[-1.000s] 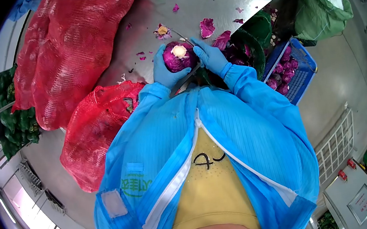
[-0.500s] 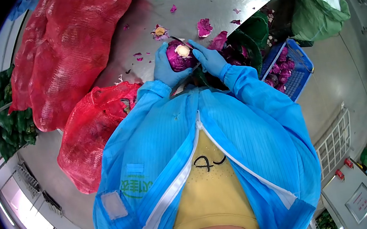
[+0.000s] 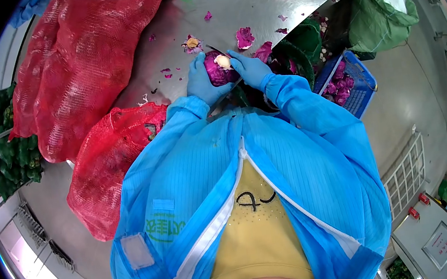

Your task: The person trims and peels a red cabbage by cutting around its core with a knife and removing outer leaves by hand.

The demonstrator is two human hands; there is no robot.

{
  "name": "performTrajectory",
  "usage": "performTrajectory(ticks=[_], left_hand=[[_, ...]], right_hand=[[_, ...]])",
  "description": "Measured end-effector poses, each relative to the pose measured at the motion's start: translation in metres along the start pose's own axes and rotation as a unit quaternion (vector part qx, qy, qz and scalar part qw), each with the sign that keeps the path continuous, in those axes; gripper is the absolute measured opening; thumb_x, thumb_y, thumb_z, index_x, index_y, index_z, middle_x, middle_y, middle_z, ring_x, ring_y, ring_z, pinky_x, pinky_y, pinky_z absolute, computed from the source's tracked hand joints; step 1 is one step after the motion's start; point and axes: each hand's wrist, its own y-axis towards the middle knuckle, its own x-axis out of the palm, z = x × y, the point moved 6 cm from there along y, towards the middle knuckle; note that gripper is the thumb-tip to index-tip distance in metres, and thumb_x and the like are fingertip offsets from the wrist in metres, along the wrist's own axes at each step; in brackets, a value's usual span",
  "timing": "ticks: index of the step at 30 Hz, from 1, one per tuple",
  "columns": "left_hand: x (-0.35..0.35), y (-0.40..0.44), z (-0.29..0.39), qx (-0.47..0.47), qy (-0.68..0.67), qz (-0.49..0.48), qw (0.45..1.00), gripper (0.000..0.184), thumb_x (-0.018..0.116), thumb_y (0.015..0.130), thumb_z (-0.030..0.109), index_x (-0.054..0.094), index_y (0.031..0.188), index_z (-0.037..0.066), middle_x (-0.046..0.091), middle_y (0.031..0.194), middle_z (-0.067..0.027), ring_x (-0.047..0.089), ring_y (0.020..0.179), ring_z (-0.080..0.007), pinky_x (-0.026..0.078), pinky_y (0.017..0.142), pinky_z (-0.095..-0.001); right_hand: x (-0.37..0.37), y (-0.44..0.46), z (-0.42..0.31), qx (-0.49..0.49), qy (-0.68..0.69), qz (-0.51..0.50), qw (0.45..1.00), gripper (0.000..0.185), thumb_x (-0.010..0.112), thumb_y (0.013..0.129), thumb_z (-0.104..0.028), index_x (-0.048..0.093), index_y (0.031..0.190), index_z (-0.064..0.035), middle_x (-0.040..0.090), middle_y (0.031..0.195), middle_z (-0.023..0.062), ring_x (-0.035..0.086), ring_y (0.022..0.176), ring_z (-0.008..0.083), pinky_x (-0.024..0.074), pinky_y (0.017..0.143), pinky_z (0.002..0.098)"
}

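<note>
A round purple cabbage (image 3: 215,74) is held at the near edge of the metal table, its pale cut stem facing up. My left hand (image 3: 201,83), in a blue glove, wraps round its left and lower sides. On the other side, my gloved right hand (image 3: 252,71) is closed on a knife (image 3: 216,49); the handle is mostly hidden by the fingers. The dark, thin blade lies close to the pale stem; I cannot tell whether it is cutting in. Just beyond the cabbage lies a trimmed stem piece with purple leaf bits (image 3: 192,44).
Large red mesh sacks (image 3: 77,62) crowd the left side of the metal table (image 3: 175,22). Loose purple leaves (image 3: 245,38) lie beyond my hands. To the right are a dark green container (image 3: 306,40), a blue crate (image 3: 362,80) of purple cabbages and a green sack (image 3: 381,14).
The view has shifted slightly, moving the table and crate a little left in the picture. My right hand and the knife have turned slightly at the stem; both hands keep their holds.
</note>
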Motion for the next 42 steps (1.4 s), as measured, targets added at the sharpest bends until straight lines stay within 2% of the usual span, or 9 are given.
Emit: performTrajectory(ticks=[8,13,18,19,22,28,30,32,42], left_hand=[[0.000,0.000,0.001,0.009,-0.023,0.002,1.000,0.109,0.083,0.053,0.035,0.024,0.137,-0.002,0.037,0.128,-0.0229,0.041,0.119,-0.0370,0.035,0.102,-0.0389],[-0.001,-0.018,-0.004,0.085,-0.045,0.041,0.994,0.104,0.084,0.052,0.031,0.027,0.133,0.000,0.036,0.128,-0.0206,0.040,0.119,-0.0367,0.035,0.102,-0.0399],[-0.002,-0.020,-0.013,0.110,-0.074,0.032,0.991,0.105,0.085,0.050,0.028,0.027,0.134,0.001,0.036,0.128,-0.0208,0.039,0.121,-0.0362,0.034,0.103,-0.0399],[-0.003,-0.021,-0.011,0.138,-0.072,0.024,0.987,0.106,0.086,0.050,0.027,0.027,0.134,0.001,0.035,0.128,-0.0207,0.039,0.121,-0.0360,0.034,0.103,-0.0397],[-0.001,-0.028,-0.023,0.077,-0.132,0.038,0.988,0.107,0.087,0.049,0.027,0.026,0.134,0.001,0.034,0.129,-0.0204,0.038,0.121,-0.0359,0.033,0.104,-0.0393],[0.001,-0.032,-0.031,0.125,-0.130,0.060,0.982,0.110,0.088,0.046,0.031,0.027,0.132,-0.001,0.034,0.130,-0.0217,0.035,0.123,-0.0375,0.031,0.105,-0.0435],[0.000,-0.030,-0.029,0.121,-0.119,0.051,0.984,0.108,0.086,0.051,0.029,0.025,0.134,0.001,0.033,0.131,-0.0195,0.036,0.123,-0.0345,0.031,0.105,-0.0400],[-0.004,-0.029,-0.026,0.129,-0.114,0.040,0.984,0.108,0.086,0.050,0.027,0.025,0.135,0.000,0.034,0.131,-0.0196,0.036,0.123,-0.0346,0.030,0.105,-0.0401],[-0.004,-0.018,-0.009,0.115,-0.088,0.025,0.989,0.103,0.085,0.051,0.026,0.029,0.133,-0.001,0.036,0.130,-0.0222,0.038,0.121,-0.0372,0.033,0.104,-0.0410]], right_hand=[[-0.013,0.009,0.003,-0.098,0.005,0.056,0.994,0.050,0.032,0.093,-0.050,0.046,0.131,-0.0193,0.059,0.114,0.0177,0.057,0.102,0.0369,0.0442,0.088,0.0422],[-0.023,0.026,0.015,-0.025,0.079,0.052,0.995,0.049,0.036,0.094,-0.046,0.056,0.117,-0.0084,0.063,0.105,0.0157,0.063,0.089,0.0317,0.0467,0.082,0.0402],[-0.003,0.034,0.010,0.001,0.217,0.021,0.976,0.049,0.065,0.079,-0.044,0.061,0.108,-0.0051,0.066,0.097,0.0150,0.064,0.085,0.0272,0.0493,0.076,0.0372],[-0.003,0.039,0.001,-0.087,0.242,0.117,0.959,0.052,0.073,0.070,-0.043,0.061,0.104,-0.0052,0.067,0.089,0.0131,0.064,0.080,0.0277,0.0490,0.074,0.0378],[0.000,0.053,0.019,0.003,0.056,0.193,0.980,0.048,0.073,0.071,-0.042,0.060,0.098,-0.0042,0.065,0.087,0.0139,0.063,0.086,0.0297,0.0482,0.076,0.0382],[0.000,0.042,0.018,-0.047,0.182,0.220,0.957,0.055,0.072,0.071,-0.045,0.054,0.104,-0.0038,0.064,0.088,0.0160,0.064,0.081,0.0308,0.0486,0.071,0.0397],[-0.002,0.046,0.021,-0.052,0.219,0.158,0.961,0.052,0.072,0.072,-0.044,0.057,0.100,-0.0030,0.064,0.085,0.0153,0.064,0.078,0.0297,0.0487,0.069,0.0388],[0.014,0.050,0.014,-0.031,0.256,-0.098,0.961,0.047,0.073,0.072,-0.043,0.060,0.094,-0.0030,0.065,0.082,0.0147,0.064,0.077,0.0285,0.0489,0.068,0.0369],[-0.009,0.029,-0.021,-0.137,-0.153,0.126,0.971,0.022,0.055,0.085,-0.027,0.061,0.097,-0.0094,0.064,0.087,0.0148,0.062,0.084,0.0335,0.0496,0.072,0.0437]])
